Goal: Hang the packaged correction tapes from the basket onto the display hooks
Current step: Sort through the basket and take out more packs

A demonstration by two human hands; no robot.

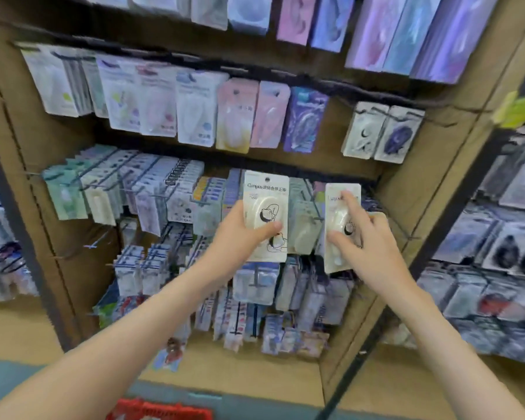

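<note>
Head view is showing a brown display rack (pixel 422 192) filling most of the scene, with a neighbouring rack to the far right. Rows of hanging stationery packs (pixel 194 113) are crowding its pegs from top to bottom. Two bare forearms are reaching in from the near edge toward the middle row.

The left hand (pixel 240 234) is gripping a white correction tape pack (pixel 265 192), thumb across the front and fingers wrapped behind, holding it upright in front of the hung stock. Just to its right, the right hand (pixel 367 247) is grasping a second correction tape pack (pixel 334 210), index finger lying up its face and thumb pressing lower down; this pack is turned slightly edge-on.

Part of a red basket (pixel 158 412) is showing at the near bottom edge. A bare display hook (pixel 94 244) is sticking out at the left.
</note>
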